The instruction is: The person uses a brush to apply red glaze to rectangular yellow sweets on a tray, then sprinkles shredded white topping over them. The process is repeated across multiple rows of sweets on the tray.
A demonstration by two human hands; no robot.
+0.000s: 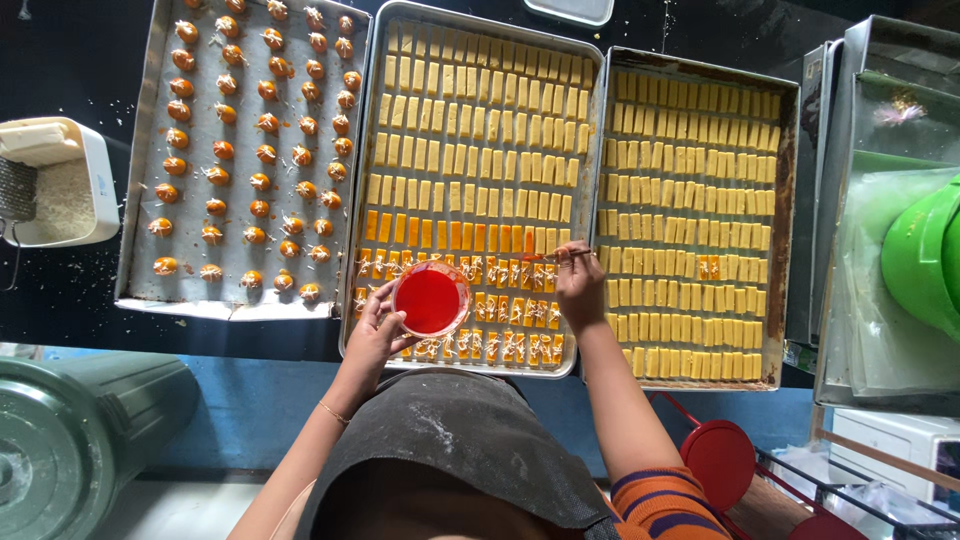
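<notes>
My left hand (372, 338) holds a small round red bowl (431, 298) over the near end of the middle baking tray (346, 300). My right hand (578, 287) grips a thin brush (553, 257) whose tip rests on the rows of rectangular pastry bars (480, 140) in that tray. The far rows are pale yellow. The middle rows look glazed orange, and the nearest rows also carry grated shreds. Both hands hover over the tray's near edge, about a hand's width apart.
A left tray (140, 200) holds round orange-glazed pastries topped with shreds. A right tray (785, 200) holds pale bars. A white tub of grated shreds with a grater (60, 185) sits far left, a green drum (70, 440) lower left, a green plastic item (925, 255) right, and a red stool (718, 460) below.
</notes>
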